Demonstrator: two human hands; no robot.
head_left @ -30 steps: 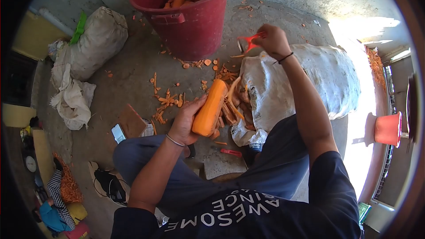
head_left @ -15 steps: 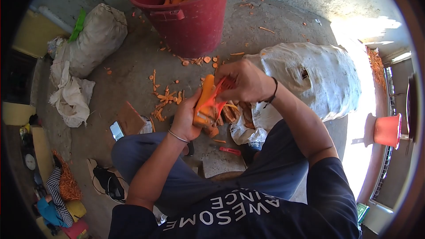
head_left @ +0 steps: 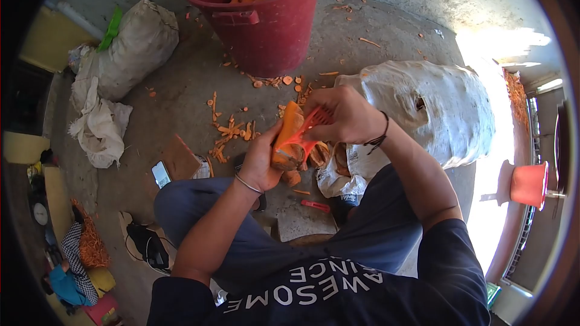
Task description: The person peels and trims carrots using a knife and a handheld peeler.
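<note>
My left hand (head_left: 263, 160) is closed around a thick carrot (head_left: 290, 122), tilted upward over the floor. Its upper part is bright orange, while the near end is brownish. In my right hand (head_left: 345, 115) is a red peeler (head_left: 311, 128), its head lying against the carrot's right side. Just beneath the carrot, more carrots (head_left: 320, 153) show at the mouth of a white sack (head_left: 423, 108). A red-handled tool (head_left: 315, 206), perhaps a knife, lies on the floor between my legs.
A big red bucket (head_left: 266, 36) holding carrots stands ahead. Peelings (head_left: 232, 133) and carrot slices litter the floor. At the left are another filled sack (head_left: 142, 42), a phone (head_left: 161, 174) and a brown board (head_left: 180, 156). A red stool-like object (head_left: 528, 183) is at the right.
The carrot has turned in my left hand, so its brownish near end faces me more. My right hand with the peeler has shifted slightly right and down. The whole view has shifted a little.
</note>
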